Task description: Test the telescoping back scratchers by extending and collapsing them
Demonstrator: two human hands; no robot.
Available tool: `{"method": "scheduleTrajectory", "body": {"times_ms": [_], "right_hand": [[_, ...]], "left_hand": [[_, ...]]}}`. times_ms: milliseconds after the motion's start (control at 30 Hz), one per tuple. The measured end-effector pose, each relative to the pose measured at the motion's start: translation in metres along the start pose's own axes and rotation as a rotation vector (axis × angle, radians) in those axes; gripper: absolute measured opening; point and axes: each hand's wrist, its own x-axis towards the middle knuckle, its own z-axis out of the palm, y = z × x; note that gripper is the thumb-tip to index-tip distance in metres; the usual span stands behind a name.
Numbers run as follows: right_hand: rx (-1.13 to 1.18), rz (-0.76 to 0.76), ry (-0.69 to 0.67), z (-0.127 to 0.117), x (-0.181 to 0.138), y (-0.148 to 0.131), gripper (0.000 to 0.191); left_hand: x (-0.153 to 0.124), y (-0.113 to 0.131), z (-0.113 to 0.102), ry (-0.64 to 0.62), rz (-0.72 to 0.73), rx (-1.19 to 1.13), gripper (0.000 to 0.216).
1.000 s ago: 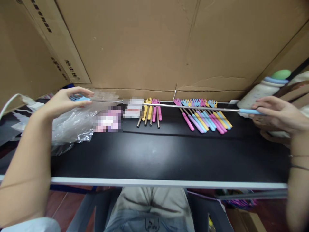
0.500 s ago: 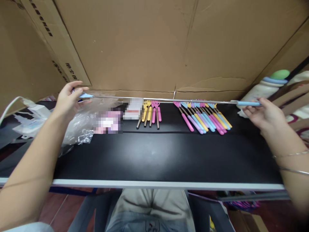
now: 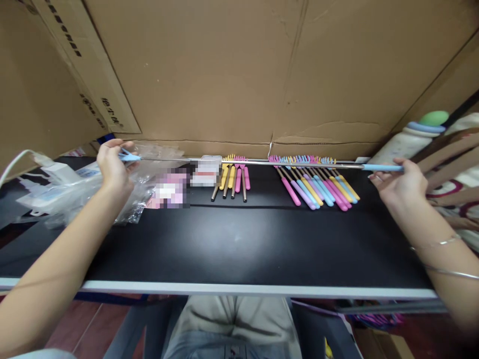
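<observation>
A long extended metal rod (image 3: pixel 262 162), a telescopic back scratcher with a blue claw head and a blue handle, stretches across the far part of the black table (image 3: pixel 239 239). My left hand (image 3: pixel 112 167) pinches the blue claw end over the plastic bags. My right hand (image 3: pixel 398 182) grips the blue handle at the other end. Under the rod lie two groups of collapsed scratchers: a small one in yellow and pink (image 3: pixel 234 177) and a larger mixed-colour row (image 3: pixel 318 182).
Crumpled clear plastic bags (image 3: pixel 75 194) lie at the far left, with a pink packet (image 3: pixel 168 189) and a white card (image 3: pixel 205 172) beside them. Cardboard sheets (image 3: pixel 232 75) wall the back. A bottle with a green cap (image 3: pixel 411 139) lies at the right.
Both hands keep hold of the rod's ends. The rod rose slightly and then settled level along the back of the table. My right hand drew in a little from the far right.
</observation>
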Motion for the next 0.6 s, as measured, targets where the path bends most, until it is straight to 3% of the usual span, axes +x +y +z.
{"method": "scheduleTrajectory", "body": {"times_ms": [167,233,367,600], "right_hand": [[0.017,-0.018,-0.016,0.006,-0.015,-0.006,0.014],[0.015,-0.015,-0.059,0.013,-0.027,-0.01,0.012],[-0.042,0.037,-0.341,0.026,-0.053,-0.013,0.016],[-0.117,0.034,-0.727,0.028,-0.069,-0.011,0.03]], "left_hand": [[-0.004,0.002,0.001,0.04,0.03,-0.039,0.034],[-0.013,0.001,0.005,-0.023,0.049,-0.042,0.032],[-0.04,-0.003,0.015,-0.34,0.083,-0.054,0.028],[-0.053,-0.011,0.02,-0.762,0.144,-0.132,0.058]]}}
